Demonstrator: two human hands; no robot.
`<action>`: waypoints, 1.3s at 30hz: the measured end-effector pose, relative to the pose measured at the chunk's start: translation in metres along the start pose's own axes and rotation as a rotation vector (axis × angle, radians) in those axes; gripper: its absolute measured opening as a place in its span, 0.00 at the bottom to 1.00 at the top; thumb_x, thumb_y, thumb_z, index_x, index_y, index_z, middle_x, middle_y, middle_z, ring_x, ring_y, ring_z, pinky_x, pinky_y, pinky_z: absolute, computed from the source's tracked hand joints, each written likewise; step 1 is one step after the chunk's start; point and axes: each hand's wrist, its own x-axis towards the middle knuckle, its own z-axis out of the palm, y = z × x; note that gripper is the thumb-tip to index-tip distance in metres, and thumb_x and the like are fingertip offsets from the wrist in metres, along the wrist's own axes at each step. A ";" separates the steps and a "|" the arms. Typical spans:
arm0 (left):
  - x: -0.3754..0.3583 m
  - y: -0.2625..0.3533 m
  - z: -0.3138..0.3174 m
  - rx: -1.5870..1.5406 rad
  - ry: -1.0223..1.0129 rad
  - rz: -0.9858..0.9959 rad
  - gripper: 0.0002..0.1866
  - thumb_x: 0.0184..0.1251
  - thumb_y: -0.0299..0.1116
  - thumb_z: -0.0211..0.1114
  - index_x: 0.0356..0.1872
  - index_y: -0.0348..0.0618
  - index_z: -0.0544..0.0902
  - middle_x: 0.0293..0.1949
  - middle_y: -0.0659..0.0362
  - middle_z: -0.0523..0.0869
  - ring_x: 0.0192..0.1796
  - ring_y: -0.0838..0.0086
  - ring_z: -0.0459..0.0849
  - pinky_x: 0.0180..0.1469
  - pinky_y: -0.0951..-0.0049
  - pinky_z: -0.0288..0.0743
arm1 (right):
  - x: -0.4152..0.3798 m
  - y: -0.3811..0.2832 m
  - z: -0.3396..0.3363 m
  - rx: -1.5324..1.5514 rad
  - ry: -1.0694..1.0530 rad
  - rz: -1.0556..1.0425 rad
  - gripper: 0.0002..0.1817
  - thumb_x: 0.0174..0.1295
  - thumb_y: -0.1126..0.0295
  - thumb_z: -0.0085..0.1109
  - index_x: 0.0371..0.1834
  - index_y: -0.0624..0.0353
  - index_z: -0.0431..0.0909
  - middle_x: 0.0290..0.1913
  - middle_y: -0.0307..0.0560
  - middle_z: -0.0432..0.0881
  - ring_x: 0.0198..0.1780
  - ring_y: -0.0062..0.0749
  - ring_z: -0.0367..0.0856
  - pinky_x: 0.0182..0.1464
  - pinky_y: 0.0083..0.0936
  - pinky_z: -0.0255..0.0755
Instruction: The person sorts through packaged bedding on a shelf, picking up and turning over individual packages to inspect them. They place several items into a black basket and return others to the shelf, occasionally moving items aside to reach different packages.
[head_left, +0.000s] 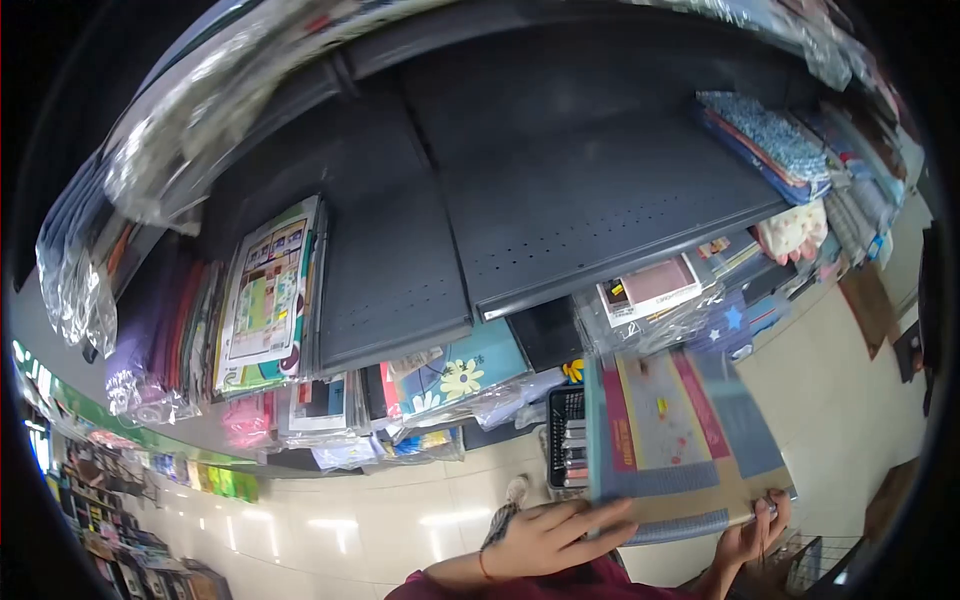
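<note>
A flat, wide package (pixel 690 440) is in front of me at the lower right, below the shelf edge. It has blue-grey woven-looking material, a brown band and a printed panel with magenta strips. My right hand (pixel 758 528) grips its near right corner, fingers curled over the edge. At the near left corner my left hand (pixel 565 537) lies with its fingers stretched out and slightly apart, the tips touching the package. A red string circles the left wrist. The underside of the package is hidden.
Dark metal shelves (pixel 590 190) span the view. Folded textiles in plastic (pixel 770 150) lie at the right end; a row of packaged textiles (pixel 265 300) stands at the left. More packs (pixel 460 370) fill the lower shelf. A black basket (pixel 568 435) is beside the package, above the tiled floor (pixel 380 520).
</note>
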 end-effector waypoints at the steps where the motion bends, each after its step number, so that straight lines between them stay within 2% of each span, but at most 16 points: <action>1: 0.002 -0.004 -0.018 0.030 0.079 0.074 0.19 0.53 0.31 0.64 0.49 0.59 0.81 0.55 0.64 0.81 0.30 0.83 0.75 0.27 0.87 0.67 | 0.014 -0.009 0.004 0.015 0.087 -0.081 0.23 0.54 0.77 0.63 0.54 0.52 0.70 0.56 0.57 0.67 0.54 0.50 0.71 0.51 0.44 0.72; 4: 0.005 -0.011 -0.054 -0.144 0.229 0.074 0.18 0.47 0.30 0.69 0.43 0.58 0.84 0.46 0.56 0.85 0.18 0.81 0.71 0.18 0.83 0.61 | 0.049 -0.040 0.038 -0.005 0.269 -0.171 0.24 0.53 0.73 0.65 0.53 0.50 0.68 0.54 0.58 0.68 0.54 0.51 0.71 0.50 0.44 0.72; 5: 0.006 -0.027 -0.063 -0.112 0.223 0.188 0.18 0.45 0.32 0.71 0.41 0.60 0.84 0.43 0.51 0.85 0.14 0.79 0.69 0.15 0.80 0.59 | 0.062 -0.049 0.052 -0.006 0.263 -0.179 0.22 0.53 0.73 0.65 0.51 0.51 0.69 0.55 0.58 0.68 0.54 0.51 0.71 0.50 0.43 0.71; 7: -0.002 -0.048 -0.077 -0.041 0.216 0.101 0.17 0.45 0.30 0.72 0.39 0.62 0.85 0.44 0.52 0.85 0.14 0.77 0.70 0.15 0.80 0.59 | 0.087 -0.076 0.099 0.111 0.209 -0.153 0.20 0.50 0.76 0.64 0.47 0.54 0.72 0.55 0.58 0.69 0.53 0.48 0.72 0.51 0.39 0.70; 8: -0.017 -0.057 -0.074 0.066 0.263 -0.013 0.20 0.46 0.33 0.70 0.43 0.65 0.83 0.49 0.60 0.84 0.28 0.75 0.73 0.28 0.80 0.65 | 0.097 -0.088 0.122 0.192 0.179 -0.161 0.20 0.49 0.79 0.64 0.46 0.55 0.74 0.56 0.58 0.70 0.51 0.46 0.73 0.49 0.35 0.71; 10: -0.027 -0.087 -0.085 0.286 0.297 -0.068 0.18 0.47 0.33 0.71 0.42 0.63 0.83 0.50 0.65 0.83 0.29 0.76 0.73 0.30 0.79 0.66 | 0.107 -0.108 0.160 0.306 0.124 -0.184 0.20 0.46 0.83 0.63 0.45 0.57 0.76 0.56 0.57 0.71 0.46 0.42 0.75 0.44 0.29 0.72; 14: -0.043 -0.139 -0.093 0.282 0.271 -0.231 0.19 0.50 0.30 0.68 0.46 0.57 0.81 0.53 0.66 0.81 0.36 0.72 0.76 0.38 0.73 0.69 | 0.118 -0.145 0.217 0.415 0.017 -0.129 0.21 0.46 0.84 0.63 0.47 0.59 0.78 0.57 0.54 0.71 0.39 0.32 0.75 0.35 0.20 0.71; 17: -0.043 -0.175 -0.096 0.281 0.224 -0.390 0.19 0.52 0.29 0.65 0.48 0.53 0.80 0.55 0.65 0.79 0.42 0.68 0.76 0.47 0.67 0.68 | 0.140 -0.182 0.239 0.473 -0.243 0.018 0.19 0.51 0.81 0.62 0.48 0.57 0.79 0.57 0.47 0.74 0.37 0.29 0.76 0.33 0.18 0.71; 20: -0.047 -0.222 -0.090 0.314 0.180 -0.509 0.18 0.57 0.28 0.62 0.51 0.52 0.79 0.58 0.64 0.77 0.53 0.63 0.75 0.58 0.60 0.64 | 0.150 -0.188 0.275 0.411 -0.474 0.139 0.15 0.57 0.75 0.60 0.48 0.54 0.81 0.55 0.41 0.77 0.38 0.32 0.80 0.35 0.21 0.74; 21: -0.045 -0.236 -0.088 0.333 0.195 -0.516 0.18 0.58 0.28 0.62 0.52 0.52 0.78 0.58 0.64 0.77 0.55 0.63 0.74 0.59 0.60 0.64 | 0.152 -0.193 0.290 0.280 -0.343 0.014 0.11 0.60 0.69 0.59 0.46 0.51 0.82 0.54 0.38 0.79 0.40 0.38 0.83 0.38 0.28 0.76; 23: -0.037 -0.248 -0.091 0.351 0.167 -0.563 0.16 0.63 0.29 0.59 0.52 0.52 0.78 0.58 0.64 0.77 0.60 0.62 0.74 0.61 0.56 0.64 | 0.164 -0.199 0.304 0.214 -0.353 -0.017 0.12 0.60 0.68 0.59 0.46 0.50 0.82 0.54 0.38 0.79 0.42 0.41 0.83 0.40 0.31 0.77; 30: -0.013 -0.284 -0.090 0.123 0.104 -0.721 0.15 0.61 0.27 0.58 0.50 0.52 0.79 0.57 0.63 0.78 0.58 0.64 0.77 0.57 0.62 0.71 | 0.192 -0.203 0.347 0.064 -0.377 -0.010 0.12 0.57 0.65 0.61 0.45 0.48 0.83 0.54 0.39 0.80 0.43 0.42 0.83 0.41 0.33 0.78; 33: -0.012 -0.281 -0.080 0.248 0.150 -0.685 0.16 0.59 0.25 0.59 0.49 0.51 0.79 0.56 0.61 0.79 0.58 0.63 0.77 0.58 0.63 0.70 | 0.190 -0.199 0.348 0.108 -0.384 0.026 0.12 0.57 0.66 0.60 0.45 0.48 0.82 0.55 0.39 0.79 0.45 0.44 0.82 0.43 0.35 0.78; 36: -0.010 -0.281 -0.078 0.241 0.227 -0.575 0.14 0.59 0.22 0.56 0.45 0.48 0.80 0.54 0.57 0.80 0.56 0.58 0.78 0.57 0.62 0.70 | 0.180 -0.189 0.346 0.232 -0.295 -0.051 0.12 0.59 0.72 0.57 0.46 0.51 0.82 0.58 0.41 0.78 0.35 0.36 0.84 0.36 0.28 0.76; 38: -0.009 -0.276 -0.076 0.430 0.241 -0.459 0.15 0.57 0.19 0.56 0.46 0.43 0.79 0.54 0.52 0.79 0.58 0.55 0.76 0.58 0.61 0.69 | 0.170 -0.181 0.318 0.690 -0.458 0.251 0.13 0.59 0.79 0.54 0.46 0.55 0.81 0.58 0.43 0.77 0.24 0.22 0.74 0.28 0.20 0.69; 39: -0.015 -0.273 -0.077 0.419 0.329 -0.413 0.15 0.57 0.18 0.55 0.46 0.43 0.79 0.55 0.51 0.79 0.59 0.55 0.75 0.58 0.60 0.68 | 0.154 -0.171 0.308 0.741 -0.359 0.220 0.14 0.59 0.82 0.51 0.46 0.59 0.80 0.54 0.42 0.78 0.22 0.15 0.62 0.26 0.16 0.61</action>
